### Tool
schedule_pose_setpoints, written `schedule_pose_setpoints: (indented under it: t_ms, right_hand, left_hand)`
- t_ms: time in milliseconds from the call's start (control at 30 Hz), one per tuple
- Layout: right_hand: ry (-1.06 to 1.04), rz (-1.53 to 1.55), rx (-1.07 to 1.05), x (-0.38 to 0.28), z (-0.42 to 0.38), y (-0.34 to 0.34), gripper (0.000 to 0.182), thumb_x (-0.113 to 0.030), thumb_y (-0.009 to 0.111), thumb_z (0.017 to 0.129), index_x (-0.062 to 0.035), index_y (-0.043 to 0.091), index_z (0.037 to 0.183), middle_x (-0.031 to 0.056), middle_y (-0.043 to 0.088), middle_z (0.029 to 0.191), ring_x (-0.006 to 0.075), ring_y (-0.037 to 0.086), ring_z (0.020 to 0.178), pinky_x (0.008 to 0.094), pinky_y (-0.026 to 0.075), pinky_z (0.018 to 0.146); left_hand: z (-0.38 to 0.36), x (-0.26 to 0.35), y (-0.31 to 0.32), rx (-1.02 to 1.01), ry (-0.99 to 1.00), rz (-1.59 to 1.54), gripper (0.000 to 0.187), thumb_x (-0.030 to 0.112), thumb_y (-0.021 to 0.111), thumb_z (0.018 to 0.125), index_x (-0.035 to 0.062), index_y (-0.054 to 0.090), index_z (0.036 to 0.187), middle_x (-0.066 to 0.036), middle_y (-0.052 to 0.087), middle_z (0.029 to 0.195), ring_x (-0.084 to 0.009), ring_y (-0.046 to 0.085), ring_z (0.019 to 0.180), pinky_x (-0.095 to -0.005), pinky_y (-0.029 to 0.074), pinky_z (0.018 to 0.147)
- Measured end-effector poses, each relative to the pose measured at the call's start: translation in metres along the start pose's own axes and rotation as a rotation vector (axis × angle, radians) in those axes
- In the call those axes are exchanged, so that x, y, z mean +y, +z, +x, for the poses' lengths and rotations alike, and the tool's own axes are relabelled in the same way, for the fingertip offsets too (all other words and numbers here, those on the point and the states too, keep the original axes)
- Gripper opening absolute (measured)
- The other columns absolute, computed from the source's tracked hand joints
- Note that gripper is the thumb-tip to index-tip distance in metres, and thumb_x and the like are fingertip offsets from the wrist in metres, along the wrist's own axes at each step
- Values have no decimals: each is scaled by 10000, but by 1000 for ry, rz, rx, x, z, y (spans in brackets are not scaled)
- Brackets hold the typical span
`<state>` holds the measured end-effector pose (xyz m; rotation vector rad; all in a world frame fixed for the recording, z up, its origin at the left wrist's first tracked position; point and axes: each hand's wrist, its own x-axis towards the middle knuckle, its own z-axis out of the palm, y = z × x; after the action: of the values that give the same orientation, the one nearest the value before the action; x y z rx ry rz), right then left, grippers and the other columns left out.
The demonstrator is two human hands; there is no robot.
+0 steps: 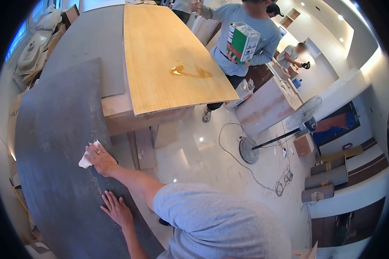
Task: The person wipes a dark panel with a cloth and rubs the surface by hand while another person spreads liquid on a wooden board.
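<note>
A large dark grey sheet (60,129) with smudges and pale marks along its near edge spreads below my hands. My right hand (102,161) presses a folded white cloth (88,160) onto the sheet, fingers over the cloth. Lower down, my left hand (118,210) lies flat on the same sheet near its edge, fingers spread and holding nothing. Beyond the dark sheet lies a yellow wood-grain panel (164,47) with a glossy amber puddle (192,72) on it.
A co-worker (229,39) beside the yellow panel holds a green and white rectangular can (243,43). A pedestal fan (249,150) and tangled cables (283,179) stand on the tiled floor. Another grey sheet (82,47) lies behind. Another person (287,56) works farther back.
</note>
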<state>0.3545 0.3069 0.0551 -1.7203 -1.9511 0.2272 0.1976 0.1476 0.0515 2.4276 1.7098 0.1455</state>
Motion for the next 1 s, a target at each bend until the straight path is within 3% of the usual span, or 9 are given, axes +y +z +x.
schedule_pose_setpoints:
  t_ms: [267, 367, 500, 700, 900, 1000]
  right_hand:
    - [-8, -25, -3, 2, 2, 5, 497, -152, 484, 945, -119, 486, 1440, 160, 312, 1605, 344, 186, 1534, 517, 126, 1255]
    - [-12, -20, 19, 1, 1, 7, 504, -157, 493, 933, -114, 490, 1436, 169, 320, 1600, 348, 188, 1534, 524, 133, 1252]
    - [-41, -27, 83, 8, 1, 16, 503, -168, 509, 922, -104, 506, 1421, 176, 332, 1593, 360, 194, 1531, 536, 147, 1247]
    - [-36, -43, 79, 6, 1, 18, 545, -149, 553, 890, -111, 498, 1431, 169, 327, 1598, 357, 197, 1531, 539, 163, 1244]
    - [-27, -15, 74, 6, 2, 14, 493, -167, 522, 920, -99, 519, 1408, 174, 344, 1586, 363, 217, 1523, 529, 146, 1248]
    - [-22, -23, 58, 5, 4, 14, 486, -174, 506, 929, -102, 519, 1409, 171, 337, 1593, 357, 214, 1524, 525, 133, 1251]
  left_hand:
    - [-30, -2, 1, -87, 56, -115, 487, 280, 381, 1079, -4, 489, 1460, -88, 371, 1609, -280, 255, 1522, -525, 160, 1225]
    - [-36, -1, 1, -106, 73, -117, 542, 327, 376, 1078, 3, 411, 1511, -108, 329, 1627, -279, 239, 1529, -538, 140, 1226]
    - [-34, 4, 17, 16, 95, 54, 651, 441, 330, 1072, 24, 285, 1570, -114, 264, 1653, -267, 204, 1541, -552, 104, 1227]
    - [42, 16, 18, 160, -64, 80, 750, 553, 285, 1052, 47, 199, 1599, -104, 192, 1678, -248, 167, 1552, -575, 98, 1219]
    - [60, 19, 35, 250, -159, 59, 736, 552, 296, 1053, 85, 184, 1610, -65, 172, 1687, -232, 133, 1559, -574, 113, 1216]
    - [51, 17, 29, 176, -124, 47, 662, 476, 316, 1071, 88, 228, 1602, -44, 188, 1685, -232, 147, 1557, -556, 110, 1221]
